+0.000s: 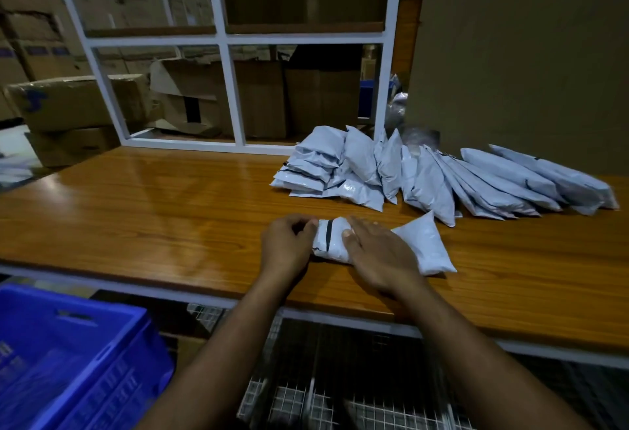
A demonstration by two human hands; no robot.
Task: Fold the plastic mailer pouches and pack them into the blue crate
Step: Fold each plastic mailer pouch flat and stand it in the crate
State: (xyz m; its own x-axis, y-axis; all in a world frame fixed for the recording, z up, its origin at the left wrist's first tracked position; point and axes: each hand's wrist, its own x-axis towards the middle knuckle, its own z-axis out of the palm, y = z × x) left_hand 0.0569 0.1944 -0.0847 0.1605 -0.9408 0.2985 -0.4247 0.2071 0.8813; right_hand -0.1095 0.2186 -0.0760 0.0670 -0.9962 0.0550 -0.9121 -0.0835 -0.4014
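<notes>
Now left hand (287, 242) pinches the pouch (332, 240) end, right hand (377, 256) presses flat; easing off could let the fold spring open.

Quantities in view: one wooden counter (170, 212). One mailer pouch (422, 242) lies near the front edge of the counter, under two hands: one left hand (287, 242) and one right hand (377, 256). One group of mailer pouches (408, 171) lies toward the back right of the counter; roughly a dozen or more overlap, and the exact count cannot be told. One blue crate (68, 361) stands below the front left edge of the counter. One white frame (224, 55) with four visible openings stands at the back edge. Several cardboard boxes (78, 103) sit behind it; their number cannot be told.
</notes>
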